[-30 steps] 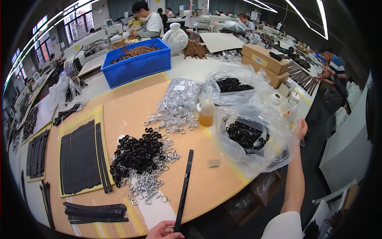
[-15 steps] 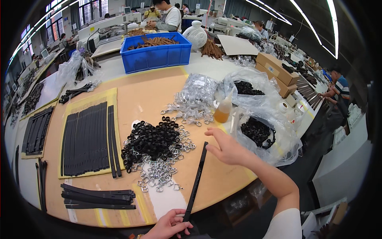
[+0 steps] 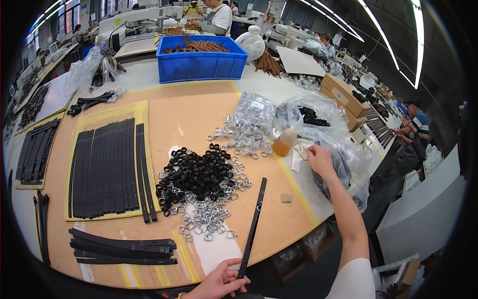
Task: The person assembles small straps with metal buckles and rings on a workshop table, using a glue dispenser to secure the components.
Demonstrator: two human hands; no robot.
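Note:
My left hand (image 3: 224, 280), at the near table edge, is closed around the lower end of a black strap (image 3: 254, 219). The strap slants up and away, its far end lying over the tan tabletop. My right hand (image 3: 319, 158) reaches to the right side, fingers pinched at a crumpled white cloth (image 3: 298, 152). Beside the cloth leans a squeeze bottle (image 3: 285, 141) of amber liquid. A heap of black strap loops (image 3: 196, 174) lies left of the held strap, with silver buckles (image 3: 204, 219) spread around and below it.
Black straps (image 3: 104, 172) lie in a row on a yellow-edged board; more straps (image 3: 122, 246) are stacked nearer me. Clear plastic bags (image 3: 356, 174) sit at right, bagged buckles (image 3: 254, 112) behind the heap. A blue bin (image 3: 199, 67) of brown strips stands at the back. Other people work beyond.
My right hand has left the strap's far end and moved right to the white cloth. A small tan block now shows on the table. My left hand keeps hold of the strap.

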